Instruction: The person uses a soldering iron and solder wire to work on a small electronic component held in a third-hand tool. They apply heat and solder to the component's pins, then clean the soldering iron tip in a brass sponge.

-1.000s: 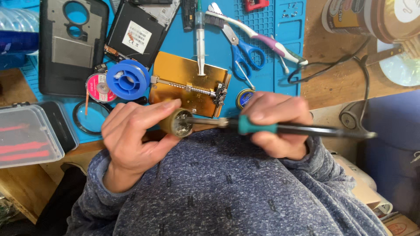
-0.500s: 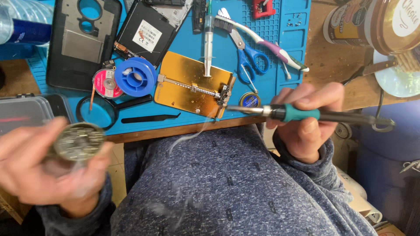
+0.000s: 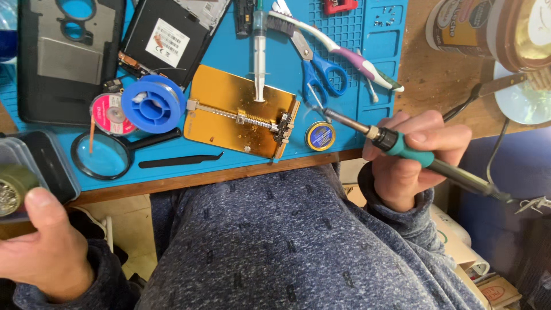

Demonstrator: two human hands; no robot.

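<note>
Over the front edge of the blue mat [image 3: 367, 86], the right hand [image 3: 410, 158] gripped a teal-handled soldering iron [image 3: 402, 148]. Its long axis ran slantwise, tip pointing up-left toward the gold board holder [image 3: 229, 100], cord end trailing down-right. A small round tin [image 3: 319, 136] sat just below the tip, blue scissors [image 3: 321, 72] just above it. Off the mat's left front corner, the left hand [image 3: 40, 252] closed around a round tip-cleaner pot [image 3: 12, 192], beside a magnifying glass [image 3: 100, 155] and black tweezers [image 3: 181, 161].
</note>
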